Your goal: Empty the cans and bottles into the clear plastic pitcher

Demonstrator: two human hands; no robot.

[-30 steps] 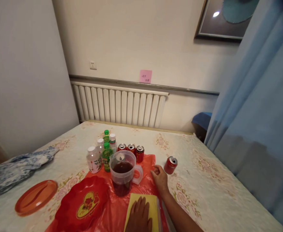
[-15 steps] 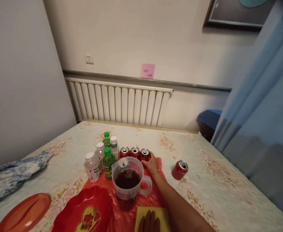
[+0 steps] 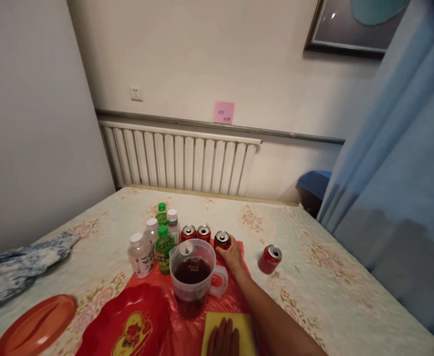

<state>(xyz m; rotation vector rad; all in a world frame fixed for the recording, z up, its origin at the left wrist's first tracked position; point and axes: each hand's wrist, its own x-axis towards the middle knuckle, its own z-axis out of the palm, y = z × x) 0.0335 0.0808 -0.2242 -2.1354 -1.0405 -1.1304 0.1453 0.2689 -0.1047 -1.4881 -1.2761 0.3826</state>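
My right hand [image 3: 232, 256] is wrapped round a dark-topped red soda can [image 3: 222, 240], which stands a little apart from two red soda cans [image 3: 204, 232] on its left. My left hand [image 3: 223, 340] lies flat with fingers stretched out on a yellow cloth [image 3: 244, 324] at the bottom edge. Left of the right hand stands a clear plastic measuring jug [image 3: 192, 282] holding dark brown liquid, its handle pointing right. Beneath these things a red plastic sheet [image 3: 179, 329] is spread. Another red can [image 3: 269, 259], with an opened top, stands tilted-looking on the floral cover to the right.
Several bottles, among them a green-capped bottle [image 3: 164, 249] and a white-capped bottle [image 3: 140, 257], stand left of the jug. A red scalloped tray [image 3: 105, 329], an orange lid [image 3: 36, 324] and blue-white fabric [image 3: 27, 267] lie on the floral cover [image 3: 298, 222]. A radiator [image 3: 179, 155] is behind.
The can in my right hand has shifted slightly nearer to me, and a gap has opened between it and the two other cans. The view has turned a little. My left hand stays on the cloth.
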